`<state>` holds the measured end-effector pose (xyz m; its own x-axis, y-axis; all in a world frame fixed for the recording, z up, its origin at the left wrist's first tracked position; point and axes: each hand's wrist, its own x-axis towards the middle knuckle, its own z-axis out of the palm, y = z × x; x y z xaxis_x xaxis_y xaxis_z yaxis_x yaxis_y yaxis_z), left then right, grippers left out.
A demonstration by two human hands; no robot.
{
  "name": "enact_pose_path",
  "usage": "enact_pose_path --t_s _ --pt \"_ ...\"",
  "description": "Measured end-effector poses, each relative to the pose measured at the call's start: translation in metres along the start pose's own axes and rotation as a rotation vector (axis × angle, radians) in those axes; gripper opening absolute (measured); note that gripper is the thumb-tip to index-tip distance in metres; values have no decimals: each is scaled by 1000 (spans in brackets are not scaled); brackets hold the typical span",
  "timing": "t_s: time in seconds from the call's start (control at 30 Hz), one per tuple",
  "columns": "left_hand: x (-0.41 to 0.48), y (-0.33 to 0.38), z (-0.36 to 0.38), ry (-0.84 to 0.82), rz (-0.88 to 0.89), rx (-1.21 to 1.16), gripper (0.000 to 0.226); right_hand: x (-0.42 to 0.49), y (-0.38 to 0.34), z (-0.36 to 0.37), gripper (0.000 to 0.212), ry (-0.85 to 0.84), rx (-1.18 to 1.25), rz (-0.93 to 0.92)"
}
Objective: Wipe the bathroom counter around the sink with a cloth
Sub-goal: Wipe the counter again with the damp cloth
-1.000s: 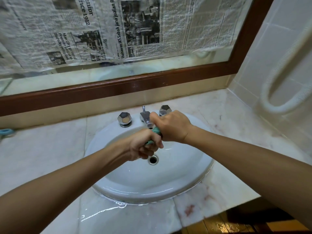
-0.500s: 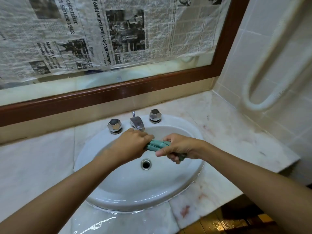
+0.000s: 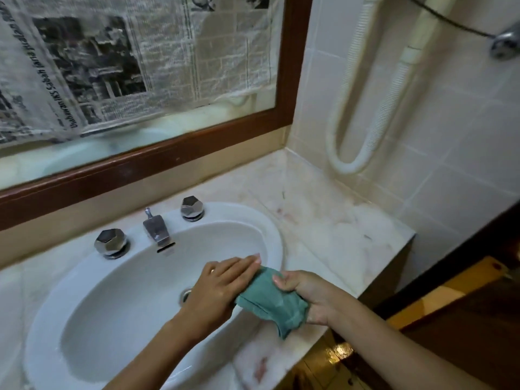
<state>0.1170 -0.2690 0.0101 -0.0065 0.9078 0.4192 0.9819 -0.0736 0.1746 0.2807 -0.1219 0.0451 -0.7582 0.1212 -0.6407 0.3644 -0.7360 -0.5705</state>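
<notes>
The green cloth (image 3: 274, 301), a second ago twisted tight between both fists over the drain, now hangs loosely bunched above the sink's (image 3: 270, 235) right rim. The right hand (image 3: 312, 298) has its grip clamped on the cloth, the left hand (image 3: 222, 288) lies flat on it, and the unwiped bench (image 3: 337, 229) stretches just beyond the grip, so wiping looks ready to start.

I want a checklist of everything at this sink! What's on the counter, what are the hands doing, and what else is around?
Surface: pale marble counter around a white oval sink; faint reddish marks on the stone right of the sink.
Job's things: green cloth, bunched, held above the sink's right rim.
Clutter: nothing seen loose on the counter.
Hands: left hand lies flat on the cloth's left end; right hand grips its right end.
Cables: a ribbed white hose loops down the tiled wall; a thin dark cord runs above.
Surroundings: spout with two metal knobs; wood-framed mirror covered with newspaper.
</notes>
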Motion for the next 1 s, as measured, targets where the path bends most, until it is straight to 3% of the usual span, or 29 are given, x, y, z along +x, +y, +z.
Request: enact_pose_path --t_s 0.13,0.27,0.33,0.43,0.5,0.57,0.6,0.67,0.73,0.83,1.0 --pt "41 22 30 -89 -131 -83 77 -11 -21 -44 32 127 11 -78" --pt "73 34 73 -147 -462 -191 59 -21 -67 -99 18 423 -82 -286" --pt "87 36 94 -135 -626 -250 64 -20 -89 -134 19 677 -357 -482" --pt "116 32 111 -75 -803 -282 64 -7 -103 -176 32 1028 -1075 -695" --pt "135 26 119 -29 -888 -260 53 14 -100 -198 51 947 -1460 -664" --pt "150 18 125 3 -977 -203 48 33 -89 -210 51 719 -1692 -454" --pt "155 15 127 9 -1034 -186 50 40 -83 -214 55 648 -1715 -413" --pt "160 11 131 14 -1141 -188 54 46 -82 -217 66 647 -1660 -546" --pt "161 9 136 17 -1192 -218 55 56 -93 -220 54 670 -1645 -651" --pt "159 13 143 17 -1190 -214 54 77 -108 -232 53 584 -1775 -561" --pt "163 18 143 7 -1221 -189 56 89 -112 -248 53 606 -1933 -506"
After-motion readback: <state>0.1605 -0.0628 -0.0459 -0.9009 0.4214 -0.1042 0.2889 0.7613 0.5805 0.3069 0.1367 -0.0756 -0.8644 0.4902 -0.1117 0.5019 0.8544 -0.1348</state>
